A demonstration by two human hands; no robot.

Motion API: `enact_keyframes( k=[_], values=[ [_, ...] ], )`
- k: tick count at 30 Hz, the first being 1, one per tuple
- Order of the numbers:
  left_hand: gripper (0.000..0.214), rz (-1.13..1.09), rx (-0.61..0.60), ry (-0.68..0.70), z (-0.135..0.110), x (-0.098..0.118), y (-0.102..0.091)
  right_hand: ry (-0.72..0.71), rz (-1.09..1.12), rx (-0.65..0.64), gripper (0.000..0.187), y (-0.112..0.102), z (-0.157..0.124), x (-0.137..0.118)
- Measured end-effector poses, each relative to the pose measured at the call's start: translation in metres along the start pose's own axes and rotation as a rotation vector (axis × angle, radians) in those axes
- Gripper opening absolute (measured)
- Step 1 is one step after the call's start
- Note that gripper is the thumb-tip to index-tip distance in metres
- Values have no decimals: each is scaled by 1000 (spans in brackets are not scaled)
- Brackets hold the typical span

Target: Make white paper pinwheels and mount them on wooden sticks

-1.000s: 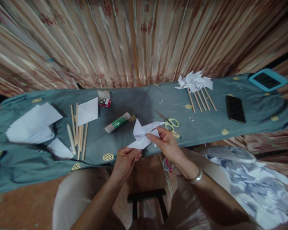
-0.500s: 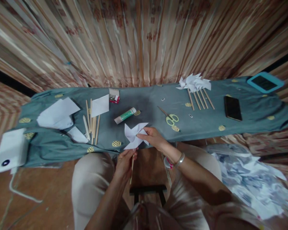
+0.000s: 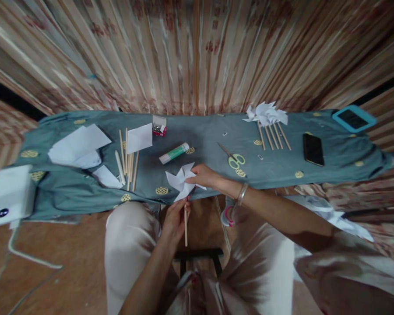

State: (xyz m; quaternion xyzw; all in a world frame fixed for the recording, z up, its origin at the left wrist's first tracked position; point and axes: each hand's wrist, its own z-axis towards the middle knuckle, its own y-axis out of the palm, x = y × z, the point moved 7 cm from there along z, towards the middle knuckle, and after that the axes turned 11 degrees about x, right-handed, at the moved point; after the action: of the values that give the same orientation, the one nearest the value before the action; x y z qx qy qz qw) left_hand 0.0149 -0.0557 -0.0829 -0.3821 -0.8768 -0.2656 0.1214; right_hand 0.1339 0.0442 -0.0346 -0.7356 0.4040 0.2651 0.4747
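Note:
A white paper pinwheel (image 3: 179, 180) is held over the near edge of the cloth-covered table. Below its blades, my left hand (image 3: 174, 218) is closed round its wooden stick (image 3: 185, 232), whose lower end hangs free. From the right, my right hand (image 3: 206, 176) reaches in with thumb and fingers closed on the paper near the pinwheel's centre. What lies under those fingertips is hidden. Just beyond the pinwheel rests a green-and-white glue stick (image 3: 174, 153). Green-handled scissors (image 3: 233, 159) lie to the right of it.
Several finished pinwheels (image 3: 267, 114) lie at the back right, near a black phone (image 3: 313, 149) and a blue-framed tablet (image 3: 353, 118). Leftward are wooden sticks (image 3: 130, 168), a paper square (image 3: 139, 138), a red small box (image 3: 159, 127), stacked paper (image 3: 80, 146) and a white device (image 3: 9, 194).
The pinwheel has shifted slightly left and its blades have turned. More of its stick now shows below my left hand. My right hand stays at the paper. The camera view has shifted a little.

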Motion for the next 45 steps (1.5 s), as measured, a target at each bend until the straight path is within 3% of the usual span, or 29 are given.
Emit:
enact_keyframes(
  k=[2, 10, 15, 23, 35, 45],
  values=[
    [13, -15, 10, -24, 0, -2, 0, 9, -163, -16, 16, -3, 0, -5],
    [16, -25, 60, -102, 0, -9, 1, -34, -420, -99, 21, -12, 2, -33],
    [17, -19, 79, -76, 4, -11, 0, -73, -579, -152, 11, -12, 5, -44],
    [16, 5, 19, -28, 9, -10, 2, -174, -812, -277, 27, -6, 7, -52],
    [20, 58, -41, -34, 13, -11, 2, -182, -885, -314, 27, -5, 8, -64],
    [24, 88, 2, -19, 17, -10, 1, -95, -821, -306, 18, -7, 9, -61]
  ],
)
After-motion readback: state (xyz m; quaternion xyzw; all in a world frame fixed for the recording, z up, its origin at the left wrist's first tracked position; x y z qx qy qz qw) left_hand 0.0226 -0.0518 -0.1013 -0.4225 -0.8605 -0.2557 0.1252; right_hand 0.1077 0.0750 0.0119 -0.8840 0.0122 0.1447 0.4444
